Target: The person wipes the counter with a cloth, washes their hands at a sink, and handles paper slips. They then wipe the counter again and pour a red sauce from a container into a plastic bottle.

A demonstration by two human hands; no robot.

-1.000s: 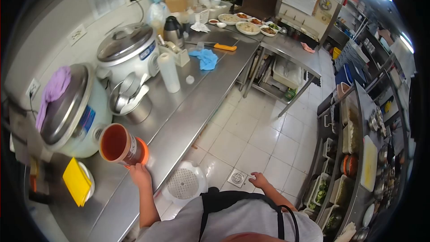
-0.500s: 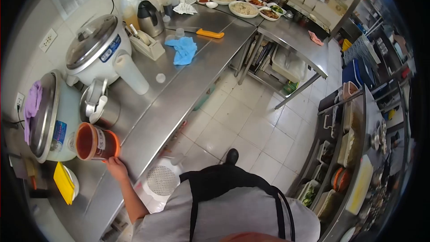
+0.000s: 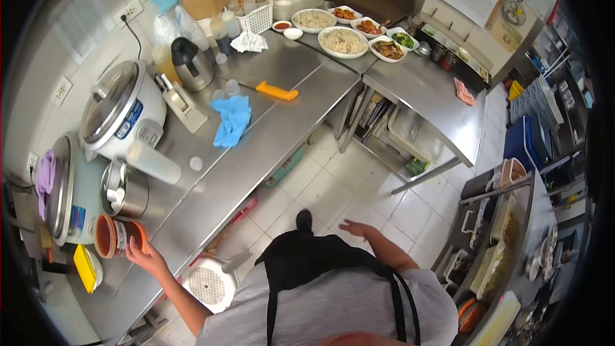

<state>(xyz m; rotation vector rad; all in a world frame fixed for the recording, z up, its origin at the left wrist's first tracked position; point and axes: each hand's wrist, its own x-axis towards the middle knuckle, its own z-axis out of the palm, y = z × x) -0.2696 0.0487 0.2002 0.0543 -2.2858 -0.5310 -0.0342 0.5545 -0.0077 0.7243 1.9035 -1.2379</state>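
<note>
My left hand (image 3: 145, 259) is at the front of an orange-red plastic tub (image 3: 110, 237) with a white label, its fingers apart and overlapping the tub's orange lid (image 3: 136, 233). Behind the tub stands a steel pot (image 3: 136, 196) with white-handled utensils in it. A yellow packet (image 3: 84, 270) leans on a white bowl (image 3: 97, 273) to the left. My right hand (image 3: 354, 228) is out over the floor, fingers spread and holding nothing.
On the steel counter (image 3: 211, 182) are a rice cooker (image 3: 127, 115), a blue cloth (image 3: 232, 120) and an orange-handled knife (image 3: 277, 91). Plates of food (image 3: 343, 43) stand at the far corner. A white stool (image 3: 208, 284) is below the counter; shelving (image 3: 477, 243) lines the right.
My left hand has shifted up along the tub's side, its fingers now more spread. My right hand has come into view. The camera view has shifted, moving the counter items across the picture.
</note>
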